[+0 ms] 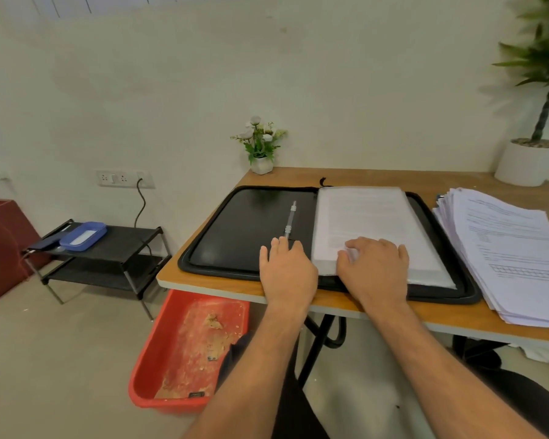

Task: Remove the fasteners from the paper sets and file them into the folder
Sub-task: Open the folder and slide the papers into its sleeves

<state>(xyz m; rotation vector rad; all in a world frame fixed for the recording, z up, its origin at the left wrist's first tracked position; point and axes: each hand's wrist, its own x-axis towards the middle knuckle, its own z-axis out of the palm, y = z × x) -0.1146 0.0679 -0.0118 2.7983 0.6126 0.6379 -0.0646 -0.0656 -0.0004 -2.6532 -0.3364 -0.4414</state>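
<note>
Both forearms reach in from the bottom edge toward the open black zip folder [244,236] on the wooden table [393,315]. Left hand [287,270] lies flat on the folder's bare left half, fingers straight and slightly spread, tips just beside the lower end of the clear plastic filing clip [289,221]. Right hand [374,266] rests on the near left corner of the filed sheets [371,226], fingers curled; whether they pinch a sheet edge or only press I cannot tell.

Unfiled paper stack [514,251] sits fanned on the table, just right of the folder, untouched. No fastener is legible on it from here.

Judgement: step in hand is squaring and seating the filed block before fetching the next set.

Notes for doing it well:
- Keep my left palm down as the anchor, so the folder does not slide toward the table edge.
- Push the block toward the spine with the right fingertips, not lift it; loose sheets will skew.
- Check corners align before letting go.
- Risk: the fanned stack may shed sheets if brushed on the reach right.
</note>
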